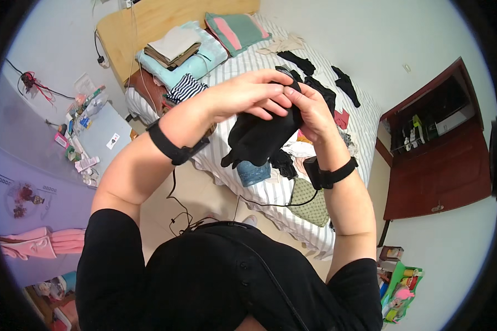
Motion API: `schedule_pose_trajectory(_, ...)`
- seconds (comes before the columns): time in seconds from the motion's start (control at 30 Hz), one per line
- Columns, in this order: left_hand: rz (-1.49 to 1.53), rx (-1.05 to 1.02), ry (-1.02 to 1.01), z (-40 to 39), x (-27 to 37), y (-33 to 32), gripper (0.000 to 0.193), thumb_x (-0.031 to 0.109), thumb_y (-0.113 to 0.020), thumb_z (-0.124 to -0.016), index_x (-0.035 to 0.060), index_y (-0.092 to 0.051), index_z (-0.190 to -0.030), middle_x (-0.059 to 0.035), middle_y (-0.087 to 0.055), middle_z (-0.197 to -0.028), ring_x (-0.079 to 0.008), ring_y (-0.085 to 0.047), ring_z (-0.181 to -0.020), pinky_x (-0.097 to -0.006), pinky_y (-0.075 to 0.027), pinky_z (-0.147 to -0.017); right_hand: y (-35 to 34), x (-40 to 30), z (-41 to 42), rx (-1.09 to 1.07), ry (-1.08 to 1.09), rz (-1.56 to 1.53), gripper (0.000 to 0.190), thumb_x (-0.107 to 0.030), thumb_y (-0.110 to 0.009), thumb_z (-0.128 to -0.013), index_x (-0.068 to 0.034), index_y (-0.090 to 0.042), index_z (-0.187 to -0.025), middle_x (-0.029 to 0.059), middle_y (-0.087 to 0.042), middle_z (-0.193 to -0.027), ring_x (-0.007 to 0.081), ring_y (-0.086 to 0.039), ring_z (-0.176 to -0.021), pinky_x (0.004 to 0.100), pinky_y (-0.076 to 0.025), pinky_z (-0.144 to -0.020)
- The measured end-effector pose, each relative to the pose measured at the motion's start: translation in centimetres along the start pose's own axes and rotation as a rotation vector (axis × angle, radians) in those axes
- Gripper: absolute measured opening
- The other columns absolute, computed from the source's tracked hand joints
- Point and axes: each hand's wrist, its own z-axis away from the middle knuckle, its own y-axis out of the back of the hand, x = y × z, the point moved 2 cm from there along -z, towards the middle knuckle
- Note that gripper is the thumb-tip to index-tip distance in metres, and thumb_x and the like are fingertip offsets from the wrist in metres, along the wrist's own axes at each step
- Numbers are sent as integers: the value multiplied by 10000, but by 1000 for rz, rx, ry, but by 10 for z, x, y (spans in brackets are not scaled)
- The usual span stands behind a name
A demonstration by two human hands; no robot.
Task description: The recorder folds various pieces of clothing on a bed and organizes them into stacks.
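Observation:
A black cloth garment (265, 134) hangs from my raised hands above the near part of the bed. At its upper edge, my right hand (314, 109) pinches the cloth with thumb and fingers. My left hand (259, 93) meets it there, index finger and thumb at the same edge and the other fingers spread across the front. The type of garment is not clear. Beneath it lie folded blue denim (253, 173) and a crumpled black piece (283, 163). More black clothes (321, 92) lie just beyond my right hand.
The bed (352, 124) has a striped sheet, a green-and-pink pillow (238, 33) and a green patterned cloth (310, 202). A small cluttered table (103, 136) stands left. At right is a dark red door (439, 173). Black cables (269, 203) run from my wrist straps.

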Motion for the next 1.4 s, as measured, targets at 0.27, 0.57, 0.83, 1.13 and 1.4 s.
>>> schedule_pose_trajectory(0.27, -17, 126, -82, 20, -68, 79, 557, 267, -616, -815, 18, -394, -1261, -79, -475, -1231, -96, -476, -1078, -237, -432, -833, -15, -24, 8, -89, -31, -151, 239, -141, -552, -858, -15, -565, -1060, 62, -626, -979, 146, -600, -870, 284, -479, -787)
schedule_pose_trajectory(0.57, -50, 166, -240, 22, -23, 57, 139, 101, -597, -820, 50, -548, -939, 28, -577, -859, -55, -522, -802, -210, -421, -748, -4, -24, 11, -42, -91, -177, 219, -144, -549, -859, -15, -570, -1034, 68, -629, -975, 150, -606, -861, 283, -487, -775)
schedule_pose_trajectory(0.83, 591, -8, -208, 14, -34, 71, 481, 256, -647, -809, 46, -443, -1191, -73, -565, -1108, -172, -545, -1026, -309, -434, -902, -32, -42, 26, -96, -68, -249, 234, -158, -554, -855, -1, -572, -1026, 85, -635, -961, 165, -621, -829, 295, -501, -760)
schedule_pose_trajectory(1.13, 274, 32, -142, 14, -58, 42, 456, 192, -625, -820, -17, -482, -1199, -105, -566, -1136, -184, -560, -999, -316, -448, -887, -11, -29, 15, 1, -103, -332, 238, -183, -518, -871, -1, -577, -1012, 108, -637, -956, 191, -623, -839, 315, -505, -765)
schedule_pose_trajectory(1.4, -293, 330, -236, -4, -40, 62, 316, 217, -524, -876, -15, -552, -1088, -111, -633, -987, -195, -604, -869, -299, -466, -767, 27, -17, 15, 217, -109, -58, 238, -209, -521, -881, -5, -582, -989, 74, -631, -902, 157, -596, -813, 303, -486, -740)
